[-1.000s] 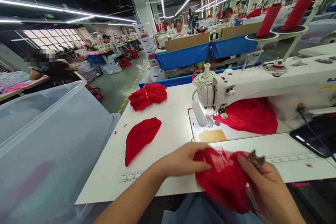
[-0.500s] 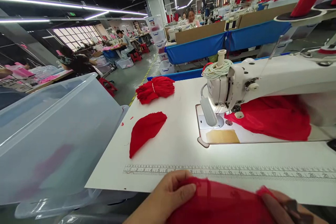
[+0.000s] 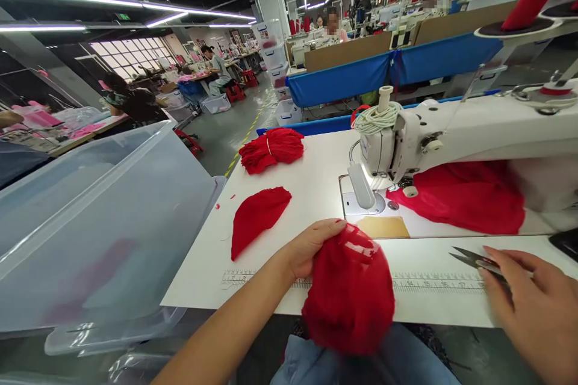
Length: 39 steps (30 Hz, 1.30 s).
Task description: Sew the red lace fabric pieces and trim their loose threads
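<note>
1. From where I stand, the left hand [image 3: 309, 252] pinches the cloth [image 3: 352, 298] by its upper left edge, thumb on top; holding only the edge seems to let the rest hang open and easy to see.
2. That cloth droops past the near edge of the surface [image 3: 198, 289], its lower part over the person's lap, probably so that it hangs loose.
3. The right hand [image 3: 533, 298] has its fingers closed round the snips [image 3: 481, 261]. The blades are slightly parted and point toward the cloth, well apart from it, a grip that looks handy for reaching across.
4. A flat piece [image 3: 257, 216] lies to the left, apart from the rest. Behind it sits a bundle [image 3: 273, 149], its pale band likely there to keep the layers together.
5. More red fabric [image 3: 469, 198] lies under the arm of the machine [image 3: 478, 123], perhaps tucked there to free the front.
6. The ruler [image 3: 438, 284] runs along the near edge, presumably for easy reading; the cloth and left hand hide its middle.
</note>
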Each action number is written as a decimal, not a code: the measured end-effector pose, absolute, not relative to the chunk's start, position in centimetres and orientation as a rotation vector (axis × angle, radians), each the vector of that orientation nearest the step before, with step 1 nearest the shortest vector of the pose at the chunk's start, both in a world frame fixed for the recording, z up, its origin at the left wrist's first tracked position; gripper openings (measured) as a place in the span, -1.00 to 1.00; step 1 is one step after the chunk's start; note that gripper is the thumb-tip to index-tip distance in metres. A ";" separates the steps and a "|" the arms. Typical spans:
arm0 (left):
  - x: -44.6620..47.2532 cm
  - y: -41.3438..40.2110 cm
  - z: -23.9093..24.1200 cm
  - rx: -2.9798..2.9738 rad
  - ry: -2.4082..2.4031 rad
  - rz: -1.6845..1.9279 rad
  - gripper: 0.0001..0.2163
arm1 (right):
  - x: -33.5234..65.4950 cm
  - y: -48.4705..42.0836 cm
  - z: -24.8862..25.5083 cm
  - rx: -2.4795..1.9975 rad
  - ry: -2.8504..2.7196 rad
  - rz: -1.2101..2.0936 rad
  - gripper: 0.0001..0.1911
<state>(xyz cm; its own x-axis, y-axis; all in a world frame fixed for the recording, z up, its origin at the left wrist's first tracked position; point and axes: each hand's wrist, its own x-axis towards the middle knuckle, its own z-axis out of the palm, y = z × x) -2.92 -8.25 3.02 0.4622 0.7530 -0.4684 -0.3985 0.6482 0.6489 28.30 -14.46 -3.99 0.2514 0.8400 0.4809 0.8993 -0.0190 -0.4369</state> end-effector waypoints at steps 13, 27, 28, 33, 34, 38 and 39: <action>0.2 -9.1 4.7 0.863 0.836 0.585 -0.60 | 19.0 -13.5 2.7 -1.278 -1.459 1.180 -0.61; 1.6 -7.4 3.4 0.850 0.724 0.688 -0.66 | 18.7 -12.2 2.0 -1.156 -0.824 1.507 -0.66; 1.9 -7.3 3.4 0.858 0.727 0.704 -0.66 | 18.3 -12.1 2.0 -1.143 -0.801 1.493 -0.67; 2.4 -7.2 3.6 0.940 0.749 0.769 -0.66 | 17.5 -11.8 1.8 -1.177 -0.856 1.338 -0.63; 2.4 -7.2 3.6 0.951 0.745 0.762 -0.65 | 17.6 -11.6 1.7 -1.205 -0.884 1.282 -0.63; 1.9 -7.2 3.6 1.039 0.746 0.739 -0.66 | 18.3 -11.0 1.4 -1.297 -0.955 1.116 -0.65; 1.9 -7.3 3.6 1.072 0.786 0.765 -0.69 | 18.4 -11.1 1.3 -1.320 -0.954 1.066 -0.66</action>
